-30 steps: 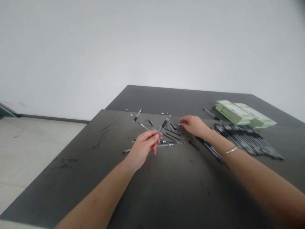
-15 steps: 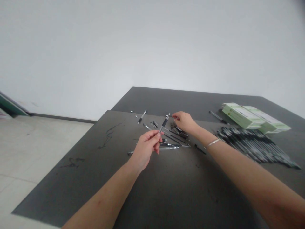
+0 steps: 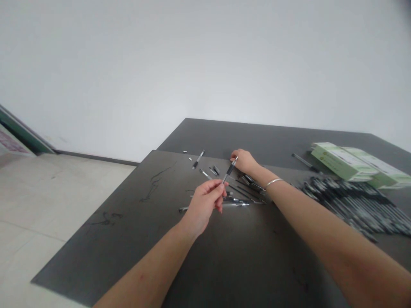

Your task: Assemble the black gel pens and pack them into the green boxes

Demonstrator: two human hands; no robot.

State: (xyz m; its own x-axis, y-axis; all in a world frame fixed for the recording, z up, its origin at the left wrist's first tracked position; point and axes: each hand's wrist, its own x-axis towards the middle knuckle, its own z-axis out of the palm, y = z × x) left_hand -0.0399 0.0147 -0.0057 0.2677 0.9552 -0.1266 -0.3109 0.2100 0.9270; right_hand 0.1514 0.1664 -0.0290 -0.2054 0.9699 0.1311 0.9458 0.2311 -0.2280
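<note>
Pinched in my left hand (image 3: 205,203) is a clear pen with a black grip (image 3: 230,167), its tip pointing up and away. My right hand (image 3: 243,161) is closed just beyond that tip, fingers bent down near the table; whatever they pinch is too small or hidden to make out. Beneath and beside the hands lie thin black refills (image 3: 241,193), a group of dark caps (image 3: 253,182) and several clear pen parts (image 3: 237,204). Another pen with a black grip (image 3: 198,159) rests farther left, near small silver tips (image 3: 190,159).
A large row of pens (image 3: 362,209) covers the right side of the dark table (image 3: 128,252). Behind it sit two green and white boxes (image 3: 345,162), with a single pen (image 3: 305,162) to their left. A white wall stands behind the table.
The whole view has shifted, with table items appearing farther right. My right hand has moved closer to the tip of the pen in my left hand, and its fingers are more curled.
</note>
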